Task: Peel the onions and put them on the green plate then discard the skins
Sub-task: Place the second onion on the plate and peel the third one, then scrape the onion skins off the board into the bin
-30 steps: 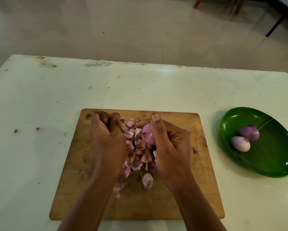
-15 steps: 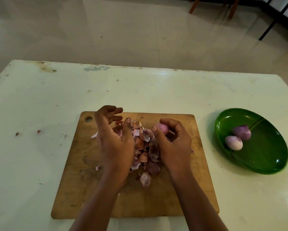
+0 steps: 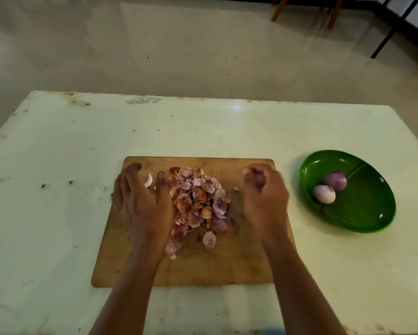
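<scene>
Fingers of right hand (image 3: 266,201), clamping onion (image 3: 259,183), moved toward green plate (image 3: 362,213); left hand (image 3: 140,199) relaxed.

The cutting board (image 3: 227,267) lies on the worktop (image 3: 203,131), towards its front edge. A pile of skins (image 3: 198,201) sits on the middle of the board. The left hand (image 3: 140,199) is over the board just left of the pile. The right hand (image 3: 263,197) is over the board's right rear part, curled round an onion (image 3: 259,183). The plate (image 3: 372,213) stands on the worktop to the right, apart from the board. In its left part lie two more onions (image 3: 324,194), touching each other.
</scene>
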`<state>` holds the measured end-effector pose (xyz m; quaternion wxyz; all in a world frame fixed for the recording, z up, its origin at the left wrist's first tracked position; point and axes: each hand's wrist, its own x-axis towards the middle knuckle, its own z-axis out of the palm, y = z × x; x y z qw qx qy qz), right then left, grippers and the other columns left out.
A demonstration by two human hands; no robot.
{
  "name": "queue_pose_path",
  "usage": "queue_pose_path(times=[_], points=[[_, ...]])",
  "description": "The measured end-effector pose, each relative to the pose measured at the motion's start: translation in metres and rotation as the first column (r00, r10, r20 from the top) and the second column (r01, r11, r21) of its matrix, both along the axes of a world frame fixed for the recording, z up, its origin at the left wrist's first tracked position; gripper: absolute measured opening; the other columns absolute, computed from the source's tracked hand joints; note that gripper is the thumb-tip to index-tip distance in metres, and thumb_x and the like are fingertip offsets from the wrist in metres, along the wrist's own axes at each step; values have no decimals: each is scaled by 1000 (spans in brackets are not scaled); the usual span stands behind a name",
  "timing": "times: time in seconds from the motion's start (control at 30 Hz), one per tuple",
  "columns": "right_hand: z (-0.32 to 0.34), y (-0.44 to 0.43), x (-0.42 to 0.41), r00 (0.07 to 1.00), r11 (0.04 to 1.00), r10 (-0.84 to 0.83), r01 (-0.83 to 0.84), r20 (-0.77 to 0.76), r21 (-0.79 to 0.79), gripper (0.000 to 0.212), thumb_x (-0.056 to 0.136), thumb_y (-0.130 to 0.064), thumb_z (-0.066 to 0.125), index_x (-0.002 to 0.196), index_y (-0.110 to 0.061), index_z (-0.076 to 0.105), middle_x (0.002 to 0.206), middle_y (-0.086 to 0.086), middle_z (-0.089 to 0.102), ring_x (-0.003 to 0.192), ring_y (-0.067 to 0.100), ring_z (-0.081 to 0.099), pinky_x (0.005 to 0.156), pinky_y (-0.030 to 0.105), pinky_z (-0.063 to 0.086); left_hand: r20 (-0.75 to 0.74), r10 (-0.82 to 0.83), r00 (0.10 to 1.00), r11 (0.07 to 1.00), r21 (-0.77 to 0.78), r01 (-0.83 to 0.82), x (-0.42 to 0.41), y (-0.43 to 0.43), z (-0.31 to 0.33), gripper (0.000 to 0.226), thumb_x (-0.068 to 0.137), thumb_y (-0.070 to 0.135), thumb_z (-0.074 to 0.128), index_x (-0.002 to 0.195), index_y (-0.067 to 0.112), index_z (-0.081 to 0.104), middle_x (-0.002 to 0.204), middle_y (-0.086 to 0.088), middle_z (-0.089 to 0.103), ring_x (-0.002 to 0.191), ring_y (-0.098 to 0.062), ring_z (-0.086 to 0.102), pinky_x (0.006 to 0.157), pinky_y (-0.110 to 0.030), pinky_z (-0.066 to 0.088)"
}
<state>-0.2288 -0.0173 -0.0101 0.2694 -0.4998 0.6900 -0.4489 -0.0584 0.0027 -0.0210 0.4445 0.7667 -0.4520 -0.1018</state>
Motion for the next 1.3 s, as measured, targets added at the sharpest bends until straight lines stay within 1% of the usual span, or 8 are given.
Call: queue_pose_path(times=[0.1,0.27,0.6,0.87,0.93,1.03,1.17,1.3], points=[[16,-3,-38,984,983,-180,179,-6,-24,24,95,-15,50,117,-19,61,120,10,56,97,14,56,83,24,42,32,13,999,991,132,-17,19,5,-3,65,85,49,36,136,9,42,147,-13,39,141,-29,23,114,-48,14],[29,14,-103,900,918,-393,397,-187,-18,45,94,-3,51,139,-5,44,143,21,35,126,32,42,83,10,28,-14,-70,997,985,157,71,43,12,-8,66,95,52,32,149,14,25,158,-7,18,146,-20,8,118,-41,10],[10,9,-117,918,935,-272,324,-289,147,55,90,-7,57,139,5,36,138,28,42,125,42,42,97,42,36,97,-357,929,901,297,315,54,4,-20,67,94,50,24,149,13,25,153,-14,29,141,-31,25,115,-50,18],[-7,11,-89,840,926,-368,370,-399,-76,52,89,-6,56,137,0,39,148,23,34,142,38,21,114,54,21,155,-418,895,878,321,354,46,9,-23,68,92,48,28,148,9,26,155,-12,25,144,-27,20,115,-42,14],[-7,12,-71,885,958,-285,256,-368,-127,49,94,-9,52,140,-2,38,147,21,36,139,36,28,112,48,28,106,-342,934,910,287,301,47,4,-21,61,99,44,33,149,10,22,156,-11,21,144,-27,18,115,-42,15],[-12,13,-43,956,996,57,-34,-286,84,57,102,-35,36,151,-8,22,157,13,24,146,25,20,114,31,15,62,-281,958,918,310,249,43,-4,-17,57,101,38,30,150,12,18,157,-10,18,145,-26,15,117,-42,12],[-27,11,-12,843,910,334,-172,-421,376,86,88,-66,-2,154,-11,2,162,9,-3,149,20,-7,114,32,-12,21,-389,921,873,329,361,21,4,-16,74,89,56,15,151,15,14,158,-6,14,146,-20,11,116,-35,8],[-22,22,18,847,853,483,-397,-222,339,73,95,-61,7,154,-18,7,163,3,4,149,17,0,118,34,-5,-115,-480,870,834,249,493,2,11,-13,72,85,58,11,150,28,10,158,5,10,144,-13,10,113,-34,8]])
